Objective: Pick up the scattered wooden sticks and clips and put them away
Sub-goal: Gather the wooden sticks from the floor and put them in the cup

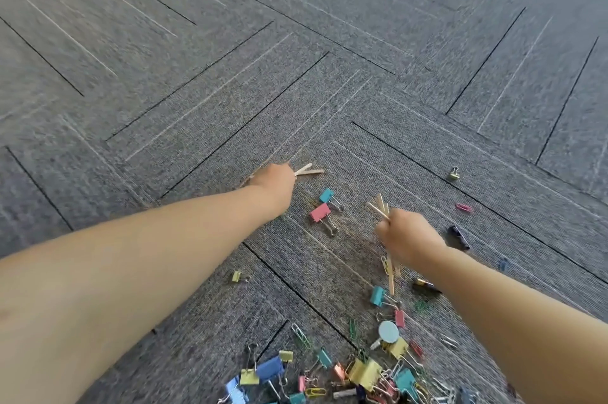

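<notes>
My left hand (274, 178) reaches far out over the grey carpet and grips a few pale wooden sticks (309, 170) whose ends poke out to its right. My right hand (406, 234) holds a bundle of wooden sticks (390, 272), with ends showing above and below the fist. Between the hands lie a pink binder clip (320, 212) and a teal binder clip (326, 195). A dense pile of coloured binder clips and paper clips (362, 370) lies at the bottom edge.
Stray clips lie around on the carpet: a yellow one (236, 276) under my left forearm, an olive one (453, 174) far right, a pink paper clip (463, 207), and dark clips (458, 236) beside my right wrist. Grey carpet tiles (197, 58) stretch beyond.
</notes>
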A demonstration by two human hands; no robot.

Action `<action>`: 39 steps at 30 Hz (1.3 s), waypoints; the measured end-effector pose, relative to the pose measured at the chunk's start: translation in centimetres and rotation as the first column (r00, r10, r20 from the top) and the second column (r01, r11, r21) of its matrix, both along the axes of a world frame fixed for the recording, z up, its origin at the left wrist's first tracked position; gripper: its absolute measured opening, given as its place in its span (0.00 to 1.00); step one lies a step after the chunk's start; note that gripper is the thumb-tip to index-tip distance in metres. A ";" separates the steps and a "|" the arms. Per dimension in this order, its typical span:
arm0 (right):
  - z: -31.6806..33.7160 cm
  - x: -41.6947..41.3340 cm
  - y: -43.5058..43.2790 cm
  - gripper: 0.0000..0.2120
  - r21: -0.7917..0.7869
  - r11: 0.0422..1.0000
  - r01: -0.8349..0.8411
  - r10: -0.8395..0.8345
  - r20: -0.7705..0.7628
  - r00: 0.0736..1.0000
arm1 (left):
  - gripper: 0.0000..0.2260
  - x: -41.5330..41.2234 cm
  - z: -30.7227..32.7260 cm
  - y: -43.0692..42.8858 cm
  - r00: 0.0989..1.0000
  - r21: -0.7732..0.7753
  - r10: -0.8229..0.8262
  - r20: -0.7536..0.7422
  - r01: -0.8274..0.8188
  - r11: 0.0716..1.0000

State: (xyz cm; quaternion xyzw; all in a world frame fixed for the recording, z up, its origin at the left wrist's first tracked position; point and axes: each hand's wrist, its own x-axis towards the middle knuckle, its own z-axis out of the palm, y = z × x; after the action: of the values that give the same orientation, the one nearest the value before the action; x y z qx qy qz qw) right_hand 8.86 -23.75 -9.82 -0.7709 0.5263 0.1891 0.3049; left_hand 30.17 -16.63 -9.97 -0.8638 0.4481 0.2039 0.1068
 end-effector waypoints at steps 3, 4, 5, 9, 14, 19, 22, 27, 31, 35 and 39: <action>0.5 -0.3 0.2 0.09 -0.009 0.999 0.036 -0.035 0.055 0.998 | 0.08 0.1 -0.3 0.2 0.997 -0.001 0.045 -0.057 -0.045 0.999; 0.6 -0.5 0.2 0.08 -0.016 0.999 0.033 -0.032 0.063 0.997 | 0.07 0.1 -0.2 0.3 0.996 0.003 0.049 -0.079 -0.048 0.999; 0.6 -0.7 0.1 0.08 -0.020 0.999 0.038 -0.037 0.066 0.997 | 0.05 0.2 -0.1 0.3 0.995 0.006 0.045 -0.091 -0.045 0.999; 0.7 -1.5 0.1 0.07 0.004 0.995 0.100 -0.100 0.128 0.987 | 0.05 0.6 0.4 0.3 0.990 -0.065 0.095 -0.100 -0.102 0.993; 0.8 -2.2 0.1 0.09 0.017 0.990 0.142 -0.143 0.203 0.969 | 0.13 0.5 0.7 -0.4 0.997 -0.254 0.026 -0.066 -0.042 0.966; 0.7 -2.6 0.2 0.09 0.031 0.988 0.151 -0.154 0.228 0.961 | 0.11 -0.1 0.9 -1.1 0.997 -0.286 -0.041 -0.072 0.018 0.958; 0.7 -2.8 0.4 0.10 0.027 0.989 0.148 -0.150 0.241 0.959 | 0.11 0.0 -0.2 -1.4 0.998 -0.217 -0.057 -0.028 0.050 0.975; 0.7 -3.0 0.7 0.11 0.031 0.987 0.159 -0.162 0.258 0.952 | 0.13 -0.1 -1.3 -1.2 0.998 -0.131 0.061 -0.022 -0.063 0.989; 1.2 -2.8 0.9 0.11 0.076 0.978 0.193 -0.207 0.289 0.935 | 0.07 -0.4 -1.5 -1.0 0.993 -0.036 -0.078 0.084 0.081 0.996; 3.5 -3.7 0.0 0.09 0.156 0.941 0.300 -0.337 0.358 0.871 | 0.11 -1.6 0.7 -1.8 0.980 0.003 -0.163 0.117 0.163 0.987; 8.6 -6.1 1.0 0.09 0.317 0.863 0.394 -0.492 0.341 0.801 | 0.07 -4.5 7.2 -2.9 0.996 -0.092 -0.079 -0.046 0.075 0.993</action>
State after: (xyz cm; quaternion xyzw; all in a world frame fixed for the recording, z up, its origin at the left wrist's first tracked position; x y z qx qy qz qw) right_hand 2.79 -22.71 -1.20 -0.6068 0.5911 0.0053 0.5314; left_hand 25.70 -19.56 -2.79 -0.8446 0.4923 0.2004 0.0643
